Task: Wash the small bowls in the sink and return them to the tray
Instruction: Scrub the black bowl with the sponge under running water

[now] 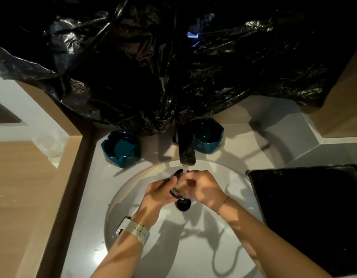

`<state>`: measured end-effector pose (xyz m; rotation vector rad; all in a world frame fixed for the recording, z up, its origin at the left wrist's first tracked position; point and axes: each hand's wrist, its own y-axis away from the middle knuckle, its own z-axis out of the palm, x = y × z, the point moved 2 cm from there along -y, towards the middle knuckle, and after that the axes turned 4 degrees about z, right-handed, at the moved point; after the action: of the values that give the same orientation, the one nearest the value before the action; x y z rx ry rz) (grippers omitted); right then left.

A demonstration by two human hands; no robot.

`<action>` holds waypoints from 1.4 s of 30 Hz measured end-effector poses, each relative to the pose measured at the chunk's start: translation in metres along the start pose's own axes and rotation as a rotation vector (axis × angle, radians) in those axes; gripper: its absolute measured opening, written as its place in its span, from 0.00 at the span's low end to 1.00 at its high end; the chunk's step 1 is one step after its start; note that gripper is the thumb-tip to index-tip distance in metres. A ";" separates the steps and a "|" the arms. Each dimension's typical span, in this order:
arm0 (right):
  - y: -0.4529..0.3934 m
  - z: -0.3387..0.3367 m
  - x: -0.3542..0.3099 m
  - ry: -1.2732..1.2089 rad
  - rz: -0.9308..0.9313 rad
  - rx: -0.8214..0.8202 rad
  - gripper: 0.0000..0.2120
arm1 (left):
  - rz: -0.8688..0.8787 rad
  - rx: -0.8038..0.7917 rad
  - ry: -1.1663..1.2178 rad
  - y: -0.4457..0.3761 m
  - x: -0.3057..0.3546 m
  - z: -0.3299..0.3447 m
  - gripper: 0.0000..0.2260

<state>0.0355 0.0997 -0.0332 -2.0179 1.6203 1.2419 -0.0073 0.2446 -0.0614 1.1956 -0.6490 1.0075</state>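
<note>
Over the white round sink (133, 197), my left hand (159, 191) grips a small dark bowl (178, 174) under the running water from the dark faucet (186, 149). My right hand (203, 187) is curled against the bowl's other side, its fingers inside the stream; most of the bowl is hidden between the hands. The black tray (305, 207) lies on the counter to the right of the sink. Two teal angular bowls stand behind the sink, one (121, 147) left of the faucet and one (208, 137) right of it.
The black drain plug (183, 204) shows just below my hands. Crumpled black plastic sheeting (163, 67) covers the wall above the faucet. A wooden ledge (59, 197) borders the white counter on the left.
</note>
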 end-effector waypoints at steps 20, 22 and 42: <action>-0.003 -0.002 0.027 0.098 0.222 -0.145 0.06 | 0.034 -0.011 -0.056 0.013 -0.018 0.002 0.11; 0.005 -0.007 0.033 -0.363 0.277 -0.058 0.08 | 0.046 -0.014 -0.114 0.014 -0.017 -0.003 0.12; -0.001 -0.028 0.026 0.322 -0.067 -0.001 0.32 | 0.054 -0.194 -0.526 -0.003 0.018 -0.005 0.08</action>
<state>0.0486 0.0638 -0.0366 -2.3478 1.6670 0.9301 0.0029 0.2545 -0.0491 1.2805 -1.1697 0.6509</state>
